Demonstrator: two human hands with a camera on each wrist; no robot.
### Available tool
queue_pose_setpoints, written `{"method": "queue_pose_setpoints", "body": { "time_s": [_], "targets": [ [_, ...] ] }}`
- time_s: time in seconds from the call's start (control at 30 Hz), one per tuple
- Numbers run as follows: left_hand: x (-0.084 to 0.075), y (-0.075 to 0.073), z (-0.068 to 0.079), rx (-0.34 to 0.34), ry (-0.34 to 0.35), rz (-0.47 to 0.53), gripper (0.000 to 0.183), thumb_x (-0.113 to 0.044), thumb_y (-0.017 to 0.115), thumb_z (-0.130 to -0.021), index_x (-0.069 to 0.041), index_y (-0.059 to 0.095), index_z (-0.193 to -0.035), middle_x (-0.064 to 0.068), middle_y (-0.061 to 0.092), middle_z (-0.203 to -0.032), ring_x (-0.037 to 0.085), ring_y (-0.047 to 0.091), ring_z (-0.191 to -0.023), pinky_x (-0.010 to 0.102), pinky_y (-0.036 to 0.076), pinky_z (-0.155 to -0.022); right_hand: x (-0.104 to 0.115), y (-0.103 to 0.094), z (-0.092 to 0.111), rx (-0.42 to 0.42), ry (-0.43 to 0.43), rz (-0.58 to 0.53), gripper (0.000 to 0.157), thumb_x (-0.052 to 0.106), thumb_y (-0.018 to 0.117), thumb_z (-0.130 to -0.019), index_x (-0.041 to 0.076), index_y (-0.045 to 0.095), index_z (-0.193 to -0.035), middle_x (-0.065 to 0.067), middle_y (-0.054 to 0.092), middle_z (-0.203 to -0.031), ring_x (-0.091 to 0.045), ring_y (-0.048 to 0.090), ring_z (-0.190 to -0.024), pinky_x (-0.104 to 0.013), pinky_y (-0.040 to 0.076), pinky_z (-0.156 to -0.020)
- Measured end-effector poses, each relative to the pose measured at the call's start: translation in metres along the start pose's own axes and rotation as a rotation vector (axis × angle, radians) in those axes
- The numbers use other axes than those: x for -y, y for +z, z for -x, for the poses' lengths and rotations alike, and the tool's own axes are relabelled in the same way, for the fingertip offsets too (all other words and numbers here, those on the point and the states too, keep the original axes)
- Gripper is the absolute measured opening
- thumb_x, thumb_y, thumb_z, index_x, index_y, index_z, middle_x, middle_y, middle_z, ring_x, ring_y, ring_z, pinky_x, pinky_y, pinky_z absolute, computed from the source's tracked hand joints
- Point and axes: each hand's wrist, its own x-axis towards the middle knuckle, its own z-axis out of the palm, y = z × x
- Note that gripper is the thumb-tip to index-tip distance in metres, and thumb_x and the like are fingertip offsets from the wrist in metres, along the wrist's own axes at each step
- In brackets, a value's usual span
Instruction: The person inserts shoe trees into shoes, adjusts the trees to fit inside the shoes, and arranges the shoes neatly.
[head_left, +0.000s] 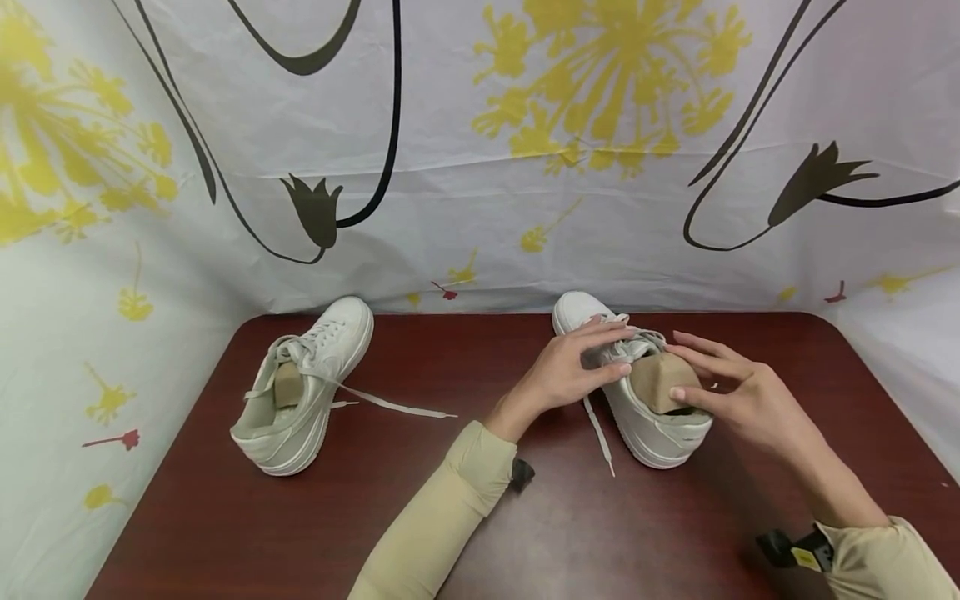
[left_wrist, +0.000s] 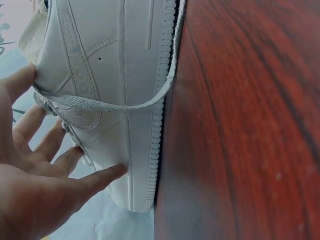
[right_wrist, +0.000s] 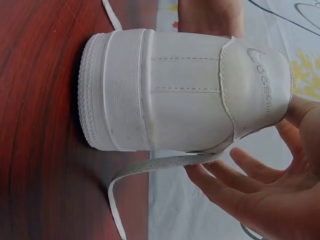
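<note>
A white lace-up sneaker stands on the right of the table, toe pointing away, with a brown, folded-looking insert in its opening. My right hand pinches this insert between thumb and fingers above the heel. In the right wrist view the shoe's heel stands upright beside the fingers. Spread over the laces, my left hand touches the sneaker's upper with its fingertips. The left wrist view shows one finger against the shoe's side and a loose lace hanging down.
A second white sneaker stands at the left of the dark red table, with a brown insert inside. Its loose lace trails rightward. A white patterned cloth hangs behind the table.
</note>
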Motion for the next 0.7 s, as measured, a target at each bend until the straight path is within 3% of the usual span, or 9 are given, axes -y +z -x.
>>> {"method": "queue_pose_setpoints", "body": {
  "time_s": [0.1,0.4,0.53,0.7],
  "targets": [
    [-0.001,0.000,-0.001,-0.001,0.002,-0.002,0.047,-0.033,0.070,-0.094,-0.020,0.062,-0.138,-0.001,0.051,-0.148,0.023,0.033,-0.145,0.024,0.022,-0.117,0.000,0.000,0.000,-0.003,0.005,-0.002,0.050,0.010,0.081,-0.083,0.018,0.068,-0.130,0.003,0.056,-0.142,0.011,0.052,-0.115,-0.007,0.040,-0.084],
    [0.000,0.002,-0.001,-0.001,-0.003,-0.006,0.047,-0.034,0.070,-0.094,-0.020,0.061,-0.138,-0.003,0.052,-0.147,0.023,0.032,-0.145,0.025,0.022,-0.117,-0.002,0.006,-0.006,-0.053,-0.052,0.036,0.050,0.009,0.085,-0.078,0.017,0.071,-0.126,-0.004,0.059,-0.138,0.008,0.048,-0.124,-0.004,0.036,-0.086],
    [0.001,0.002,-0.001,-0.001,-0.008,-0.013,0.047,-0.035,0.070,-0.094,-0.022,0.061,-0.138,-0.005,0.051,-0.148,0.022,0.031,-0.146,0.025,0.021,-0.117,-0.002,0.007,-0.009,-0.073,-0.043,0.090,0.051,0.013,0.087,-0.076,0.019,0.072,-0.124,-0.006,0.060,-0.137,0.014,0.050,-0.114,-0.004,0.039,-0.080],
    [0.003,0.002,-0.001,0.000,-0.006,-0.018,0.047,-0.035,0.070,-0.094,-0.022,0.061,-0.138,-0.004,0.051,-0.148,0.022,0.032,-0.146,0.024,0.021,-0.117,-0.001,0.010,-0.012,-0.078,-0.027,0.113,0.048,0.015,0.088,-0.076,0.019,0.073,-0.122,0.000,0.059,-0.138,0.020,0.053,-0.102,-0.006,0.042,-0.074]
  ]
}}
